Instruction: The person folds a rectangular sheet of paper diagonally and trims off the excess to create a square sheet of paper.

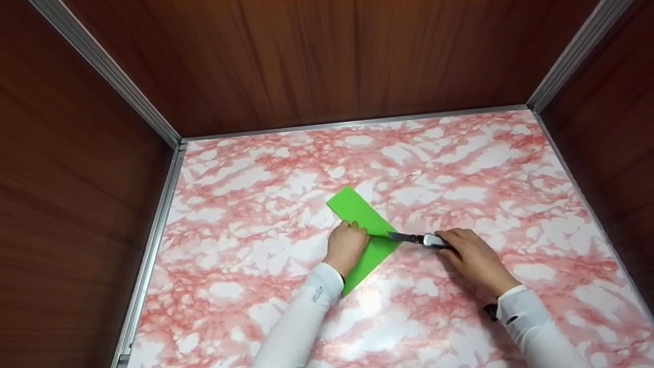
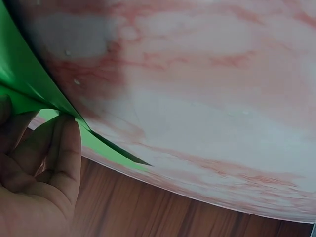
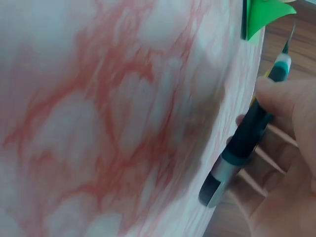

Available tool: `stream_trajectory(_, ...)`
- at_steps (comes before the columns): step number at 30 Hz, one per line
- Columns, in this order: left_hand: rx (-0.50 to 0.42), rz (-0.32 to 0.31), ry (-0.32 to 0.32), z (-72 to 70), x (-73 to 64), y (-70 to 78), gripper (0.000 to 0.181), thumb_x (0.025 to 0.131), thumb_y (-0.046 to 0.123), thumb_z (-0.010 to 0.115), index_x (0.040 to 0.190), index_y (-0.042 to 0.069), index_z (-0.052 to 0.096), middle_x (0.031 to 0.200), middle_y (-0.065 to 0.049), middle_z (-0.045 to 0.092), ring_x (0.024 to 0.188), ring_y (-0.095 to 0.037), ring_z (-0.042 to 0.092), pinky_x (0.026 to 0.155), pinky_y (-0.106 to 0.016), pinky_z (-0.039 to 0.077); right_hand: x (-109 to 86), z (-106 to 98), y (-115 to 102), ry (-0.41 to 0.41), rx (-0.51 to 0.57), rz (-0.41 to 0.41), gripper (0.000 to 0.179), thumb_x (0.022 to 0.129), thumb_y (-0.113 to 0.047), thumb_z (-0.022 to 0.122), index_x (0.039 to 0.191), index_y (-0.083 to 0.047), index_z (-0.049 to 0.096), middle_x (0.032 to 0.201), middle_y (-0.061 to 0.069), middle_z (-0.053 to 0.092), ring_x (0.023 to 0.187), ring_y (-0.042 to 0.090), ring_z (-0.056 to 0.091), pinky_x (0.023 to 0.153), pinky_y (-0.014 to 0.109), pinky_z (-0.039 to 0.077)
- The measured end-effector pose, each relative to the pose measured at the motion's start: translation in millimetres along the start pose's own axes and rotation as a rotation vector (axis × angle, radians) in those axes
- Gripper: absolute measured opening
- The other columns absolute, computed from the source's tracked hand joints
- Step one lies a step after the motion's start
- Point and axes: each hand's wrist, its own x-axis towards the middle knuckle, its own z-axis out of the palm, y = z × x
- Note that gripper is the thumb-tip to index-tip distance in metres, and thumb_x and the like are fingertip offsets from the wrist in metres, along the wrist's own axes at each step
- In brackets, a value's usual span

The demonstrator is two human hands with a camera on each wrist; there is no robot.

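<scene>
A folded sheet of bright green paper (image 1: 361, 213) stands slightly raised off the table, its corner pointing right. My left hand (image 1: 347, 246) pinches it near the fold, thumb and fingers together in the left wrist view, where the paper (image 2: 24, 64) gapes open. In my right hand (image 1: 476, 261) is a utility knife (image 1: 433, 240) with a dark and light handle. Its blade reaches the paper at the crease near the right corner; how deep it sits is hard to tell. The right wrist view has my thumb and fingers around the knife handle (image 3: 244, 136).
The red-and-white marbled tabletop (image 1: 245, 214) lies under everything. Brown wood-grain panels (image 1: 327, 61) rise at the back and both sides, with metal strips (image 1: 163, 204) along the edges.
</scene>
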Motion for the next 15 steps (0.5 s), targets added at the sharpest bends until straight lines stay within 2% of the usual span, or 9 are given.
stream_trajectory(3, 0.006, 0.006, 0.016, -1.4, 0.8, -2.3, 0.024, 0.091, 0.030, 0.066, 0.073, 0.015, 0.074, 0.077, -0.004, 0.067, 0.070, -0.024, 0.057, 0.063, -0.034, 0.049, -0.3, -2.0, 2.2, -0.017, -0.002, -0.044, 0.044, 0.091, -0.017, 0.070, 0.133, -0.011, 0.059, 0.120, 0.001, 0.060, 0.112, 0.023, 0.053, 0.094, 0.047, 0.041)
stream_trajectory(7, 0.004, 0.012, 0.031, -0.6, 1.7, -3.1, 0.024, 0.090, 0.028, 0.066, 0.071, 0.015, 0.074, 0.075, -0.004, 0.067, 0.069, -0.024, 0.057, 0.063, -0.033, 0.048, -1.3, -4.0, 2.8, -0.051, -0.007, -0.068, 0.045, 0.090, -0.018, 0.071, 0.133, -0.013, 0.059, 0.122, 0.000, 0.060, 0.113, 0.021, 0.053, 0.094, 0.047, 0.042)
stream_trajectory(15, -0.010, -0.013, 0.007, -2.0, 2.6, -1.7, 0.026, 0.091, 0.032, 0.065, 0.073, 0.015, 0.074, 0.077, -0.004, 0.068, 0.070, -0.025, 0.057, 0.064, -0.034, 0.049, -1.2, -2.4, -0.3, -0.089, -0.012, -0.087, 0.046, 0.090, -0.022, 0.072, 0.134, -0.016, 0.060, 0.125, 0.001, 0.059, 0.115, 0.021, 0.053, 0.094, 0.047, 0.042)
